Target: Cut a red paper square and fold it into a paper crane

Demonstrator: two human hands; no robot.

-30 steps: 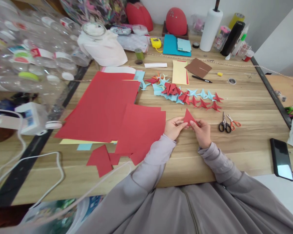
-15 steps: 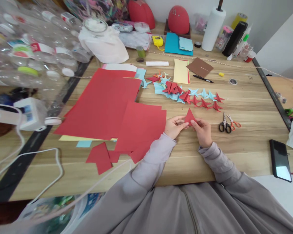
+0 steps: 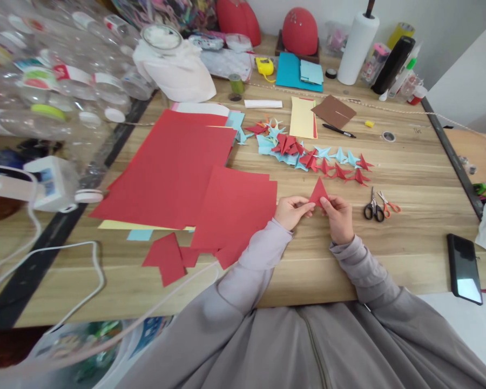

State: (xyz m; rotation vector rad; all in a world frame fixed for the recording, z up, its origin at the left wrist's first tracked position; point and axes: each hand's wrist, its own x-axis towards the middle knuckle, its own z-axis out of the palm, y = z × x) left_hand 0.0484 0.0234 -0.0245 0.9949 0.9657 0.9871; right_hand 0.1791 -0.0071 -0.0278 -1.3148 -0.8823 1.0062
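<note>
A small red paper triangle, seemingly folded, is pinched between both hands just above the wooden table. My left hand grips its lower left corner between thumb and fingers. At the lower right edge, my right hand presses its thumb on the paper, fingers curled behind. Beyond the hands lie several folded red paper cranes and light blue ones. Large red paper sheets are stacked to the left, with smaller red paper pieces nearer the front edge.
Black-handled scissors and orange-handled scissors lie right of my hands. A phone rests at the right edge. Plastic bottles pile up at the left, and a white cable crosses the front left. A black pen lies further back.
The red paper triangle has shifted slightly to the right and its tip stands a little higher. Both hands keep their pinch on it. The whole view has moved slightly.
</note>
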